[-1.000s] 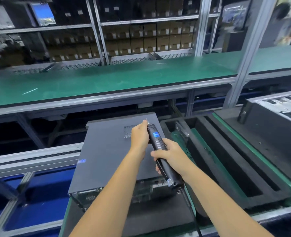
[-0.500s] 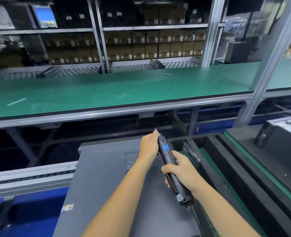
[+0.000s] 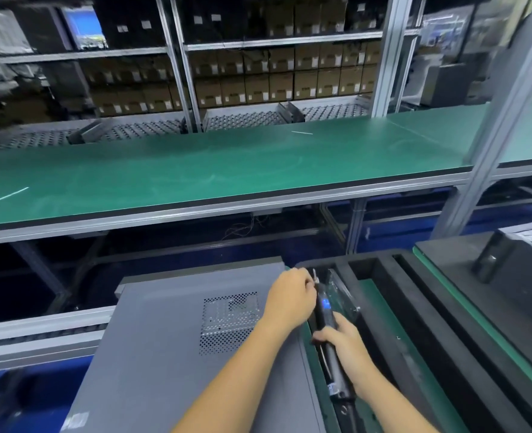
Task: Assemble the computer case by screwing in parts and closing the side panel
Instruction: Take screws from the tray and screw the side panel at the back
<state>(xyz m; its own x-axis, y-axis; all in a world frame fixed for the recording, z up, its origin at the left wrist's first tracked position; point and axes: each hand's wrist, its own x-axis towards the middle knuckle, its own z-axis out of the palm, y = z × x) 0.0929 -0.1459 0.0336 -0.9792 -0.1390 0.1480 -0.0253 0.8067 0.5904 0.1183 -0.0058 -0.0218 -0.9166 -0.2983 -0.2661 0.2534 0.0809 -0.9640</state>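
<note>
We see the gray case (image 3: 177, 354) lying flat at the near left. Our left hand (image 3: 289, 296) curls at its far right corner, pinching the screwdriver (image 3: 328, 332) tip. Our right hand (image 3: 341, 342) grips its handle. Black foam (image 3: 414, 323) sits right; green worktop (image 3: 227, 164) behind.

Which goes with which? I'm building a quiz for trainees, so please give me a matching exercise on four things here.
1. grey metal computer case
2. black electric screwdriver
3. green bench mat
4. brown cardboard boxes

A. on the shelves behind
B. under the left hand
C. gripped by the right hand
D. bears a thin white strip

Pairs: 1-B, 2-C, 3-D, 4-A
</note>
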